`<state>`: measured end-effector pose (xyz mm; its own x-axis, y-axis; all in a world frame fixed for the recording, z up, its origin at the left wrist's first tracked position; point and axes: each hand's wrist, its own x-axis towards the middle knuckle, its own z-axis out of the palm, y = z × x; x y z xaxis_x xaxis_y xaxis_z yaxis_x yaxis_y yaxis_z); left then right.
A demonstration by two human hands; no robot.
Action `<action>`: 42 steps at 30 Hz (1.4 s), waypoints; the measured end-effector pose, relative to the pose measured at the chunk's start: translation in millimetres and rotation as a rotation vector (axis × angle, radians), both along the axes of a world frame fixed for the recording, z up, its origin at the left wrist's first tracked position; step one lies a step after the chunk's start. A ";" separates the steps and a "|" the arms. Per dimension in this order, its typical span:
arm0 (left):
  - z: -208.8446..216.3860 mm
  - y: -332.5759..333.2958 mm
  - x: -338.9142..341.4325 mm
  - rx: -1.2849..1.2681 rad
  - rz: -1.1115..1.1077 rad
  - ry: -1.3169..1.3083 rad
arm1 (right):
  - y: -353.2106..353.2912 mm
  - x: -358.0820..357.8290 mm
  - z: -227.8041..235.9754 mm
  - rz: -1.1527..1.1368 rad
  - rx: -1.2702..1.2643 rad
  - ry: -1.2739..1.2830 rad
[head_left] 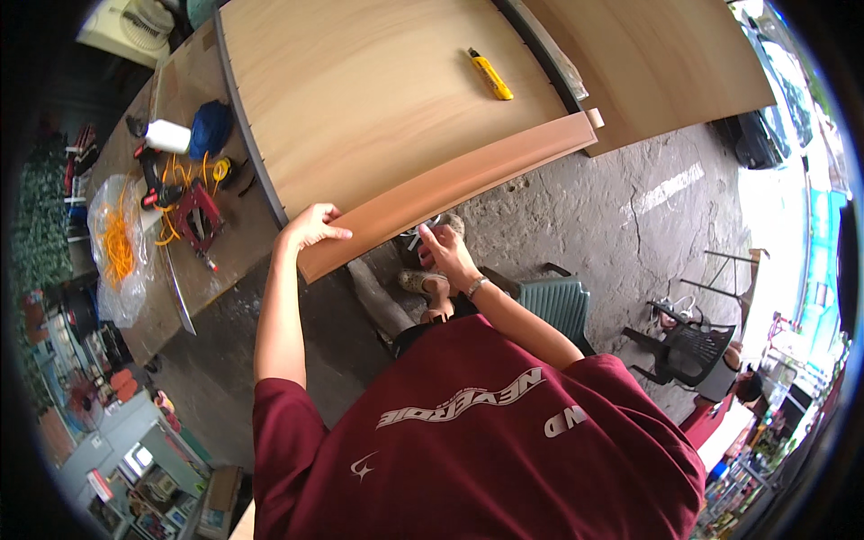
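A long brown wooden strip with a grooved face (450, 184) runs along the near end of a wide pale wood panel (360, 81). At its left end is my left hand (310, 227), thumb on the strip's face and index finger over its far edge, gripping it. My right hand (450, 258) is just below the strip's near edge, fingers partly curled and apart; nothing shows plainly in it. Dark rails (249, 126) border the panel's long sides. A yellow utility knife (490, 75) lies on the panel toward the right.
On the left worktable (216, 265) are a cordless drill (155, 178), a dark red tool (198, 216), a tape measure (221, 168), a white roll (167, 137) and orange cord in clear plastic (117, 243). Another panel (657, 63) stands right. Green (553, 306) and black (693, 351) chairs stand on concrete.
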<state>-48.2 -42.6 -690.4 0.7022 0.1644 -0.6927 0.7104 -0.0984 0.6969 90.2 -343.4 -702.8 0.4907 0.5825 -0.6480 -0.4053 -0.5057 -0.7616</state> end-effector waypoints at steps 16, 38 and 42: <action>-31.6 -98.6 224.3 -0.086 -0.304 -0.011 | -72.2 185.4 -27.7 -0.666 -0.051 0.002; -64.7 -230.5 518.9 -0.133 -0.321 -0.022 | -303.2 82.6 -116.0 -0.581 -0.383 0.024; -48.4 -239.7 528.6 -0.293 -0.222 -0.035 | -302.4 68.9 -114.7 -0.536 -0.428 0.048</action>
<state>480.4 -282.3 -738.8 0.7224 -0.1964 -0.6630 0.6697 -0.0399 0.7415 159.1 -645.8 -817.5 0.6046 -0.0444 -0.7953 -0.7117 -0.4785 -0.5144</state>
